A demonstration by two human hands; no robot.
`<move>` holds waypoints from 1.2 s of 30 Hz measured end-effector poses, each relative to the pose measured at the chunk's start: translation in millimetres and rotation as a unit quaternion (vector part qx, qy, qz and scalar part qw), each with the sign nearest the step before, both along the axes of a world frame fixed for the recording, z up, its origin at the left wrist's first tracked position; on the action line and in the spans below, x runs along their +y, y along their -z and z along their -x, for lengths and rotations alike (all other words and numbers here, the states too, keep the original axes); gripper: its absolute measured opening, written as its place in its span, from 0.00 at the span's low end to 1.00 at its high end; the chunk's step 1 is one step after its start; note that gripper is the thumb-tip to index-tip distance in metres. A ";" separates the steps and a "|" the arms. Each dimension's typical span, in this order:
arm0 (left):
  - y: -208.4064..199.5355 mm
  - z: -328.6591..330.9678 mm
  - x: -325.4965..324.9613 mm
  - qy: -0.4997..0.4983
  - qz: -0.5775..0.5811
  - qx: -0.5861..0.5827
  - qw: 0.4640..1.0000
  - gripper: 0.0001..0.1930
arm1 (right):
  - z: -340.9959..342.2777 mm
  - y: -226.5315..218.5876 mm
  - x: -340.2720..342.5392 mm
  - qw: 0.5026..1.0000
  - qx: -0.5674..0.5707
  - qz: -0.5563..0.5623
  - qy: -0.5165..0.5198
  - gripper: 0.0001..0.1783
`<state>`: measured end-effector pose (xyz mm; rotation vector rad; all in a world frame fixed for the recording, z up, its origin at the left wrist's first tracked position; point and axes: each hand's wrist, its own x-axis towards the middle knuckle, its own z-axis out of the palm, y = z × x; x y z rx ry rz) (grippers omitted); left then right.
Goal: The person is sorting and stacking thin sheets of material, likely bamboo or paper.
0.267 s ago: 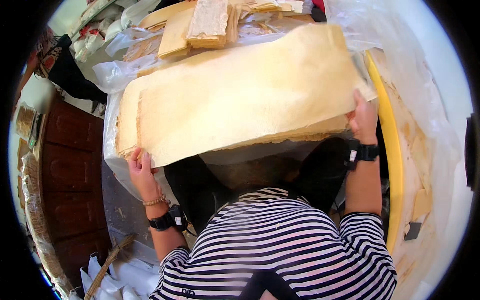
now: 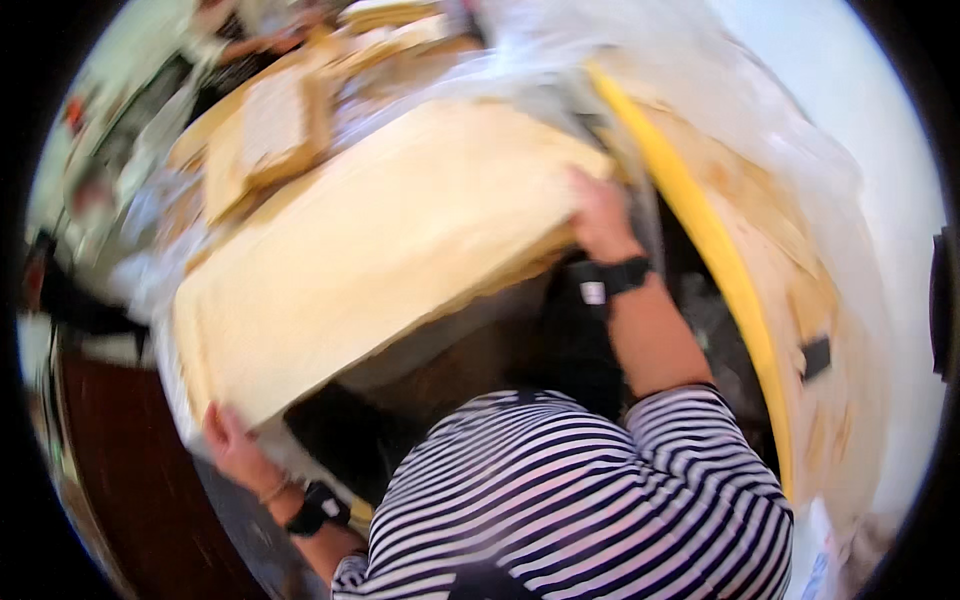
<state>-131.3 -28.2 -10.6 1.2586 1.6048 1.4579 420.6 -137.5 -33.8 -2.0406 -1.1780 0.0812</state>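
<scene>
A large, thin, pale-yellow sheet (image 2: 380, 240) lies across a stack of similar sheets (image 2: 520, 266), slanting from near left to far right in front of me. The near left corner of the sheet is pinched between the fingers of my left hand (image 2: 235, 445). At the opposite end, my right hand (image 2: 600, 215) is closed on its right edge, with the fingers partly hidden and smeared by motion. Most of the stack is covered by the top sheet; only its rough near edge shows.
Smaller piles of yellowish pieces (image 2: 285, 125) stand beyond the sheet, over clear plastic. A yellow bar-like edge (image 2: 700, 225) runs along my right, beside a surface with scraps and a dark flat piece (image 2: 817, 357). Brown cabinets (image 2: 140, 450) stand at left. Another person (image 2: 230, 60) is far left.
The whole view has swung round, so the stack appears turned and further left. The sheet's raised far right part has come down, and it lies flatter over the stack.
</scene>
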 end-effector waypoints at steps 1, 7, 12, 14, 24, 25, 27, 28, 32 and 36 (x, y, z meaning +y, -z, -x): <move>8.9 6.4 12.6 -0.006 -0.014 0.030 0.999 0.18 | -0.1 -20.9 -16.2 0.993 0.076 -0.083 -0.019 0.18; 38.7 41.0 68.6 -0.117 -0.041 0.499 0.858 0.20 | 23.2 -3.3 -10.7 0.904 0.319 -0.269 0.091 0.17; 16.1 -25.7 56.2 -0.028 -0.218 0.532 0.818 0.18 | 27.7 -40.6 -110.6 0.931 0.225 -0.266 0.110 0.14; 10.3 -54.9 51.6 0.021 -0.243 0.480 0.843 0.16 | 33.9 -82.2 -162.4 0.956 0.079 -0.242 0.146 0.12; 4.8 -149.3 22.5 0.260 -0.274 0.333 0.864 0.11 | -74.9 -134.8 -380.3 0.820 -0.231 0.264 0.453 0.37; 1.5 -152.7 13.5 0.264 -0.275 0.327 0.865 0.11 | -79.4 -135.8 -391.9 0.818 -0.186 0.299 0.454 0.35; 2.6 -155.6 4.8 0.268 -0.266 0.320 0.869 0.11 | -89.3 -132.0 -417.4 0.815 -0.141 0.333 0.452 0.33; 4.3 -156.5 2.0 0.274 -0.257 0.311 0.873 0.11 | -94.9 -124.8 -430.4 0.847 -0.170 0.292 0.411 0.30; 7.8 -159.4 -4.6 0.283 -0.254 0.308 0.872 0.10 | -110.3 -127.7 -450.2 0.877 -0.193 0.240 0.368 0.17; 4.5 -160.2 -10.6 0.284 -0.249 0.314 0.871 0.10 | -94.8 -164.7 -430.4 0.799 -0.313 0.266 0.439 0.12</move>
